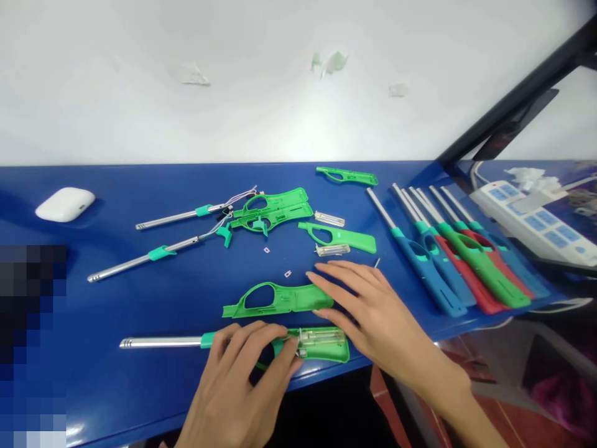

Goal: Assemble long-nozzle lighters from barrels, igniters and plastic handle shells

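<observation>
My left hand (247, 379) is closed over the middle of an opened gas lighter (161, 342) near the table's front edge, thumb and fingertips pinching beside its clear fuel tank (321, 336). The lighter's metal tube points left; its trigger area is mostly hidden under my fingers. My right hand (377, 308) is spread with nothing gripped, its fingertips over the right end of a loose green handle half (293, 298) that lies just behind the lighter. Two tiny pale clips (288, 274) lie behind that half.
Farther back lie two metal tubes with wires (180, 216), green handle shells (280, 208), teal triggers (224, 234) and clear fuel tanks (332, 249). Several finished lighters (482, 267) lie at right beside a white power strip (541, 218). A white earbud case (65, 205) sits at left.
</observation>
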Tool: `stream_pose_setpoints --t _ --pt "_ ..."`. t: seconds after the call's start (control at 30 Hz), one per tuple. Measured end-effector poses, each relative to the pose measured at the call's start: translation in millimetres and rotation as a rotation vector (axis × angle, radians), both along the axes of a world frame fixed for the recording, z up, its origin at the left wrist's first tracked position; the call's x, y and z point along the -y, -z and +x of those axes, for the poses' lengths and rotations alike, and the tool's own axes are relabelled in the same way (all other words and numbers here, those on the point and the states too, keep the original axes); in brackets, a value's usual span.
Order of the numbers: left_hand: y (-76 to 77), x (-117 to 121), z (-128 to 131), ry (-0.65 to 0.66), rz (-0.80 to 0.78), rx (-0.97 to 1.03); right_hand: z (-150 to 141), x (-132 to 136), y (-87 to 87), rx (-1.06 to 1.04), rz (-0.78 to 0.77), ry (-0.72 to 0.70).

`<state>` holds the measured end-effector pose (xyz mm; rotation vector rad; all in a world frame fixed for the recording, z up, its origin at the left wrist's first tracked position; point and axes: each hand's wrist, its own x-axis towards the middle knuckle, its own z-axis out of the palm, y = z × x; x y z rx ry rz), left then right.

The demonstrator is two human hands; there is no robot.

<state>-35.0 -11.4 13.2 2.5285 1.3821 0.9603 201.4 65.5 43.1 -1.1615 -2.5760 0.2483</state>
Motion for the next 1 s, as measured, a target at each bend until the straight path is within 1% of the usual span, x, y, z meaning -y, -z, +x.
stream_pose_setpoints --t 0.1,0.17,0.23,0.27,0.3,0.4,0.5,0.63,0.7,0.77,0.8,0.93,1.0 --pt "-6.3 0 -2 -0.059 0.004 0.075 -4 -9 1.5 -0.018 0.047 -0.041" --pt "-13.0 -3 -9 -0.152 0.028 0.093 -4 -9 0.3 -0.042 0.090 -0.030" --pt "-19.1 -9 -21 -0.257 0.063 0.035 -2 -6 -2.8 -0.062 0.096 -0.018" --pt "-21.2 -13 -28 -0.277 0.053 0.000 -1 -4 -4.8 -0.080 0.097 -0.009" --pt "-22.7 -17 -35 -0.264 0.042 -0.022 0 -1 -7.1 -0.106 0.102 0.002" --pt "-25.4 -25 -51 -0.138 -0.001 -0.055 2 11 -13.4 -0.215 0.163 0.056" --pt "-29.5 -24 -56 -0.057 -0.025 -0.018 6 24 -16.3 -0.276 0.181 0.070" --pt "-35.4 -16 -53 -0.054 -0.016 0.039 19 37 -14.9 -0.215 0.063 -0.026" --pt "-35.2 -11 -53 -0.059 -0.003 0.059 24 41 -13.6 -0.141 0.009 -0.097" --pt "-33.4 -8 -55 -0.060 0.015 0.057 27 45 -12.2 -0.090 -0.012 -0.132" --pt "-32.5 -7 -56 -0.058 0.023 0.049 27 47 -11.4 -0.083 -0.017 -0.122" --pt "-31.2 -8 -59 -0.034 0.017 -0.007 21 55 -5.2 -0.131 -0.045 -0.003" --pt "-29.6 -8 -61 -0.031 0.010 -0.034 18 58 -1.1 -0.141 -0.048 0.011"
